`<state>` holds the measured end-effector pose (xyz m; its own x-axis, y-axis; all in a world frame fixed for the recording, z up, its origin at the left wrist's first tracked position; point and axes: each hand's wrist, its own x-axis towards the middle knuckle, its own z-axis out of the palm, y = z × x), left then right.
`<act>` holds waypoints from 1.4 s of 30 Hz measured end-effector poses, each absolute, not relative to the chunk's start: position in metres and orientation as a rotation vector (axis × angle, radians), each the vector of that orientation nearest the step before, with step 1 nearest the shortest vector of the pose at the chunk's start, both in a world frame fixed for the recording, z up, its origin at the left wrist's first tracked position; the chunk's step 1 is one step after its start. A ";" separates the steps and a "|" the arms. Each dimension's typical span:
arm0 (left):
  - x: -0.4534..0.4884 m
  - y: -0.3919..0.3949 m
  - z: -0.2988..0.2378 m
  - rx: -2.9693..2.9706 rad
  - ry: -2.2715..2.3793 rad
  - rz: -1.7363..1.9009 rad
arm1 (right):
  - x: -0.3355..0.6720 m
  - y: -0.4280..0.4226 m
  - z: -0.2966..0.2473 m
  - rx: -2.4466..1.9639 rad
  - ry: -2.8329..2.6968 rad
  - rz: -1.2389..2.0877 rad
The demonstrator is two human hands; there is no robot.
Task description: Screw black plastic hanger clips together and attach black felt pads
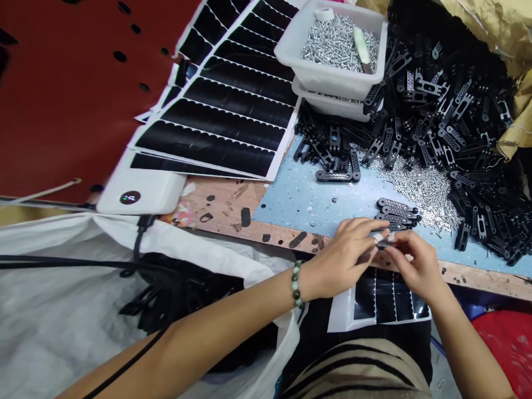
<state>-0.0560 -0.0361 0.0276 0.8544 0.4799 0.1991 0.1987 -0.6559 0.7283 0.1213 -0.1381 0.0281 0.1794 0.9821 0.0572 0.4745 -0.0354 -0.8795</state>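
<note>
My left hand point(347, 256), with a beaded bracelet point(296, 284) at the wrist, reaches over the table's front edge. Its fingertips meet those of my right hand point(419, 265), and both pinch a small dark piece point(382, 244) that the fingers mostly cover. White wraps show on some fingertips. Just beyond the fingers, several black plastic links point(397, 210) lie side by side on the blue mat point(291, 208). Below the hands, on my lap, rests a sheet of black stickers point(384, 299) on white backing.
Black plastic parts point(432, 111) are heaped at the right, beside a pile of small screws and nuts point(428, 191). Behind stands a white tub point(332, 77) of screws, stacked on another. Sticker sheets point(224, 105) and a white power bank point(141, 191) lie left; a cable point(137, 255) hangs there.
</note>
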 end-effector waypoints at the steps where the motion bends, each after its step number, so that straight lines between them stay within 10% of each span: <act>1: -0.059 -0.034 0.028 2.267 0.540 0.529 | 0.122 -0.136 0.026 -1.649 -1.276 0.800; 26: -0.057 -0.029 0.016 2.619 0.514 0.300 | 0.126 -0.107 0.021 -2.090 -1.556 0.254; 42: -0.054 -0.017 0.015 2.540 0.528 0.328 | 0.138 -0.097 0.007 -1.777 -0.871 0.824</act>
